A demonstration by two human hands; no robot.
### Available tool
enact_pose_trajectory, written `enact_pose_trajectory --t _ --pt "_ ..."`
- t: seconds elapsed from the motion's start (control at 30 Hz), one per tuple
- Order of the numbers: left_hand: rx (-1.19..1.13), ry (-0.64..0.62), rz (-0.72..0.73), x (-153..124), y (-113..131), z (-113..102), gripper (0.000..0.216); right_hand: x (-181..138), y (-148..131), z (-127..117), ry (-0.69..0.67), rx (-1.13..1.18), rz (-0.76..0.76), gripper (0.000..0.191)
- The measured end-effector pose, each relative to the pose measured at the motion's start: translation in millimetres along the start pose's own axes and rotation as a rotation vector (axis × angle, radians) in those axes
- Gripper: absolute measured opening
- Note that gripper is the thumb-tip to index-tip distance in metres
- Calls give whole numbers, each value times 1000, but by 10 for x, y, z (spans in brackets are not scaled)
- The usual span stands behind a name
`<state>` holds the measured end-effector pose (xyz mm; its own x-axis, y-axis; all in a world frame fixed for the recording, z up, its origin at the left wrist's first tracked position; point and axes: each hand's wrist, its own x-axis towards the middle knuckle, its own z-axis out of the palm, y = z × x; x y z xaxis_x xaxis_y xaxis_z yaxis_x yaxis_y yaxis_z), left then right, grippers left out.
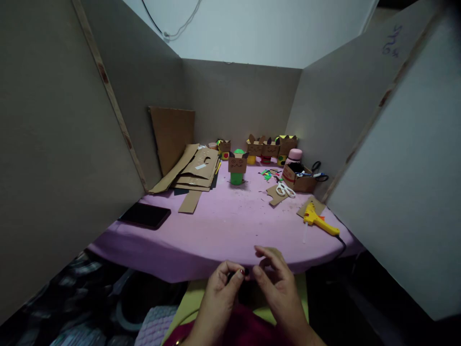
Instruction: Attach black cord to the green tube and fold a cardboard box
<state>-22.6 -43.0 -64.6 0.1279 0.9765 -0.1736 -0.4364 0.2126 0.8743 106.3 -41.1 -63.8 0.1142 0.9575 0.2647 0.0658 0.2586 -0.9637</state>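
L hand (pixel 221 284) pinches tiny dark piece (pixel 247 271), partly hidden, nr edge of pink table (pixel 212 230); R hand (pixel 280 279), half open beside it, holds nothing visible. Being so small, piece could slip & get lost; farther out, glue gun (pixel 321 223) might slide if its cord (pixel 342 244) snags.

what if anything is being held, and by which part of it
The left hand seems to pinch a small dark piece; which part is gripped cannot be told.
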Motion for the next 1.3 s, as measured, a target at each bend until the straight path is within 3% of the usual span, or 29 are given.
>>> enact_pose_trajectory --t 0.13,0.37,0.5,0.73,0.8,0.93,1.03,1.13,1.3 --pt "8 -7 27 -13 12 17 24 -23 -7 4 -187 -59 4 15" --pt "191 -9 -10 -26 25 1 30 -7 22 11 -144 214 236 27" --pt "356 -41 112 -60 68 -4 20 -16 76 53 -197 373 364 30" --pt "689 -49 224 -119 118 -127 14 -51 92 82 -210 439 422 34" --pt "743 -53 221 -102 123 -239 13 -47 76 65 -202 388 396 32" --pt "648 114 277 -41 173 -346 20 -43 49 41 -187 144 252 26" --pt "492 83 219 -43 218 -207 30 -51 30 46 -222 -69 109 23" --pt "507 19 121 -94 221 1 38 -64 13 48 -263 -214 -33 18" --pt "509 -26 111 -118 120 82 23 -75 5 19 -305 -244 -73 17"
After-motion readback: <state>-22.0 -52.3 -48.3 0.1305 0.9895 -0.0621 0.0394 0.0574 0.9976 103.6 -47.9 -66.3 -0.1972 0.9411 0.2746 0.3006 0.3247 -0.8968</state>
